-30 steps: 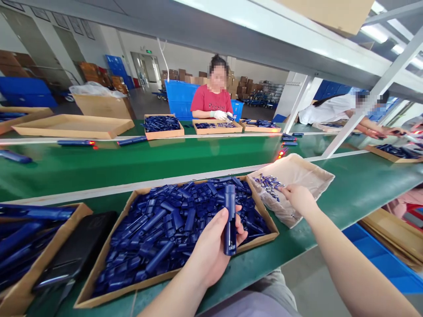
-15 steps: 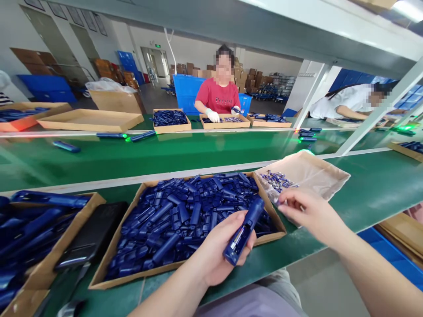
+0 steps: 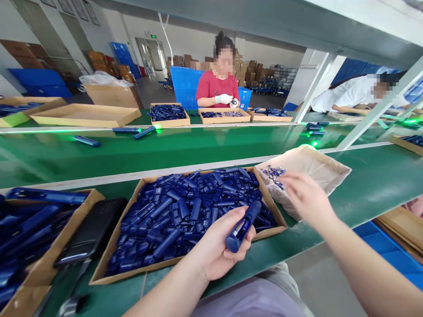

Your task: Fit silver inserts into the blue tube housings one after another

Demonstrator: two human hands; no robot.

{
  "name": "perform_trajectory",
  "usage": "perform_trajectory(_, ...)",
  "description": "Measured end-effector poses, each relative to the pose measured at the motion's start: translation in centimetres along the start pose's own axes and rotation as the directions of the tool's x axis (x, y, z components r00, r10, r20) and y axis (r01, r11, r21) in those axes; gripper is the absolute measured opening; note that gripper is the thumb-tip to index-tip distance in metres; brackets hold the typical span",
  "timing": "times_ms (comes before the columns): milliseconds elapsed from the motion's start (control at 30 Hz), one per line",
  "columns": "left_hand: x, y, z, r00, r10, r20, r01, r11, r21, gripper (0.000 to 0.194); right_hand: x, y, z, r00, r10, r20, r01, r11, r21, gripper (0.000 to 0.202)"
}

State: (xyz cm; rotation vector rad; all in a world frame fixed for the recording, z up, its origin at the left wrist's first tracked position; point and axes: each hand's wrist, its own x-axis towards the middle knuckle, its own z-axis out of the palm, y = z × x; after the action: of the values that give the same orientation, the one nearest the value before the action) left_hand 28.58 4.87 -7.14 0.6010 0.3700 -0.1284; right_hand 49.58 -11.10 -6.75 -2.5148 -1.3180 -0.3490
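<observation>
My left hand (image 3: 220, 251) is wrapped round a blue plastic battery housing (image 3: 253, 212), a tube with a rounded end tilted toward me. In its open slot lies a battery (image 3: 238, 229), partly shaded. My right hand (image 3: 306, 196) hovers at the left side of a lined cardboard box, its fingers beside a heap of small batteries (image 3: 272, 172). Motion blurs those fingers, so whether anything is pinched in them cannot be seen. Beneath and behind my left hand is a shallow carton filled with blue plastic parts (image 3: 185, 207).
The lined box (image 3: 330, 171) stands right of the carton. At left are a black power bank (image 3: 95, 224) and another carton of blue housings (image 3: 42, 211). Beyond runs a green conveyor belt (image 3: 198, 147) carrying blue tubes. A co-worker in red (image 3: 218, 90) sits opposite; a metal shelf hangs overhead.
My right hand has shifted slightly up over the batteries and blurred. My left hand has tipped the housing so its rounded end faces me more. Tubes on the belt have moved right.
</observation>
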Motion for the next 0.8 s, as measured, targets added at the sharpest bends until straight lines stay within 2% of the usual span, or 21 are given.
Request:
perform_trajectory(67, -0.1, 0.1, 0.2, 1.0, 0.011, -0.02, -0.011, 1.0, -0.007, 0.03, 2.5, 4.4, 1.1, 0.976, 0.188, 0.11, -0.181, 0.981, -0.074, 0.026)
perform_trajectory(133, -0.1, 0.2, 0.3, 1.0, 0.009, -0.023, -0.009, 1.0, -0.006, 0.029, 4.4, 7.7, 2.6, 0.946, 0.244, 0.212, -0.224, 0.968, -0.114, 0.016)
perform_trajectory(200, 0.0, 0.1, 0.2, 1.0, 0.008, -0.019, -0.008, 1.0, -0.002, 0.029, 5.4, 9.2, 4.3, 0.931, 0.235, 0.28, -0.207, 0.97, -0.126, 0.012)
perform_trajectory(300, 0.2, 0.1, 0.0, 1.0, 0.011, -0.023, -0.01, 1.0, 0.007, 0.029, 5.9, 9.1, 6.2, 0.931, 0.2, 0.306, -0.171, 0.978, -0.118, 0.018)
perform_trajectory(367, 0.2, 0.1, -0.1, 1.0, 0.016, -0.027, -0.015, 1.0, 0.009, 0.029, 5.8, 8.5, 6.3, 0.939, 0.178, 0.295, -0.155, 0.983, -0.102, 0.016)
perform_trajectory(433, 0.3, 0.1, -0.2, 0.999, 0.027, -0.025, -0.027, 1.0, 0.008, 0.026, 5.3, 7.7, 5.5, 0.953, 0.148, 0.263, -0.136, 0.989, -0.066, 0.012)
perform_trajectory(533, 0.2, 0.0, -0.1, 0.999, 0.051, -0.011, -0.051, 0.999, 0.017, 0.021, 3.3, 5.3, 2.7, 0.975, 0.083, 0.206, -0.092, 0.995, 0.034, 0.017)
perform_trajectory(600, 0.1, -0.1, -0.1, 0.999, 0.044, 0.006, -0.044, 0.999, 0.023, 0.023, 1.2, 2.5, 0.4, 0.99, -0.059, 0.125, 0.039, 0.986, 0.159, 0.017)
perform_trajectory(633, 0.1, -0.2, 0.0, 0.999, 0.03, 0.016, -0.03, 0.999, 0.022, 0.023, 0.1, 0.9, -0.7, 0.983, -0.179, 0.04, 0.165, 0.958, 0.236, 0.016)
perform_trajectory(700, 0.1, -0.3, 0.0, 1.0, 0.0, 0.027, -0.001, 1.0, 0.019, 0.023, -1.8, -2.5, -2.5, 0.914, -0.397, -0.086, 0.404, 0.866, 0.296, 0.017)
perform_trajectory(767, 0.2, -0.5, -0.1, 1.0, -0.014, 0.028, 0.013, 1.0, 0.02, 0.024, -2.9, -5.5, -3.6, 0.844, -0.528, -0.094, 0.528, 0.789, 0.313, 0.02)
perform_trajectory(800, 0.2, -0.5, -0.1, 0.999, -0.009, 0.03, 0.009, 1.0, 0.015, 0.024, -3.2, -6.7, -3.9, 0.833, -0.547, -0.086, 0.543, 0.777, 0.318, 0.021)
